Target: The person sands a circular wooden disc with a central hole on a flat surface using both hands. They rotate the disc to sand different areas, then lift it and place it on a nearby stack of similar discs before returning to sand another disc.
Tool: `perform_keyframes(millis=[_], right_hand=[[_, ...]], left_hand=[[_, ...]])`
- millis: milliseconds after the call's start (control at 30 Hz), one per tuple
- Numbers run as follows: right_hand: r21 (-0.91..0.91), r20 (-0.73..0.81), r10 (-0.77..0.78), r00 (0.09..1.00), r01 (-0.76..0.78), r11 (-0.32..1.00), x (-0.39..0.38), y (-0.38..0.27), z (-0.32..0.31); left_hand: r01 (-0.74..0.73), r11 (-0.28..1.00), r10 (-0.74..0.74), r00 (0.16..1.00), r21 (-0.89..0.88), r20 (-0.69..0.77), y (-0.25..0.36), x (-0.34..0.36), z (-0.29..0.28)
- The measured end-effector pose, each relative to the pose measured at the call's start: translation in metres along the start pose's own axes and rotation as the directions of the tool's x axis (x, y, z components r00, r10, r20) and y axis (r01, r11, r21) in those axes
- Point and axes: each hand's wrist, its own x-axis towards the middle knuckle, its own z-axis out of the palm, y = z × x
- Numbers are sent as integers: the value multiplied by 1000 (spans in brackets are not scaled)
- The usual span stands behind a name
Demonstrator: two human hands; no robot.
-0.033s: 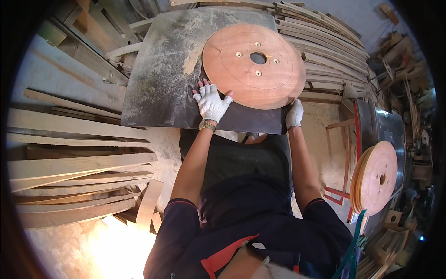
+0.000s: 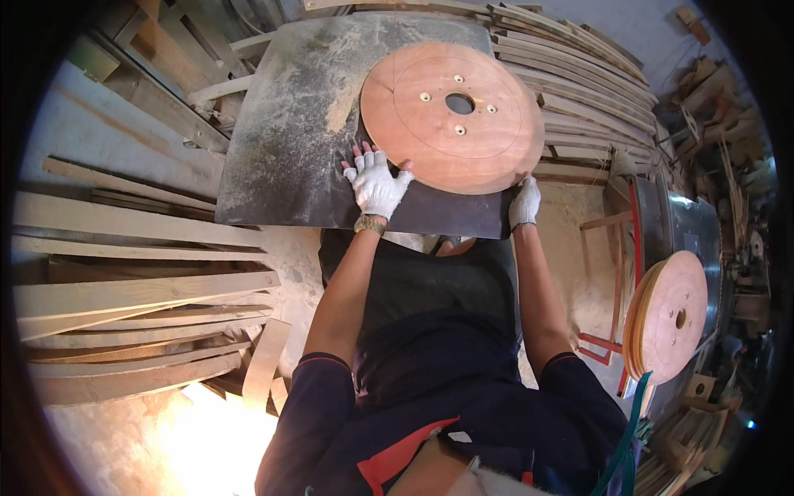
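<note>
A large round wooden disc (image 2: 451, 149) lies on a dark, dust-covered table (image 2: 281, 157). It has a centre hole, several small pale-rimmed holes around that, and a thin circle drawn on its face. At its near left edge my left hand (image 2: 379, 188), in a white fingerless glove, rests on the table with fingers spread and the thumb against the rim. On the near right rim is my right hand (image 2: 525, 202), gloved alike, with its thumb at the edge. The other fingers curl down by the disc's side and are partly hidden.
Long wooden strips (image 2: 141, 298) are stacked at the left, and more curved strips (image 2: 571, 83) lie beyond the table at the right. Several similar discs (image 2: 674, 318) stand together at the right, beside a red-edged dark machine or bench (image 2: 653, 215).
</note>
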Motion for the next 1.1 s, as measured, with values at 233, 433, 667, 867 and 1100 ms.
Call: perform_keyframes(millis=[233, 433, 667, 867, 1100], right_hand=[[98, 51, -29, 998, 24, 995, 5, 0, 10], [143, -32, 80, 996, -75, 987, 2, -4, 18], [22, 51, -33, 998, 32, 999, 0, -6, 12], [-38, -14, 46, 999, -47, 998, -9, -13, 13], [-14, -1, -79, 997, 79, 997, -14, -17, 22]], left_hand=[[-27, 999, 25, 999, 29, 46, 0, 11, -4], [-10, 998, 14, 998, 64, -54, 1, 8, 0], [9, 999, -10, 999, 32, 43, 5, 8, -6], [6, 996, -2, 999, 93, -39, 5, 8, -2], [36, 998, -40, 996, 46, 76, 4, 7, -7]])
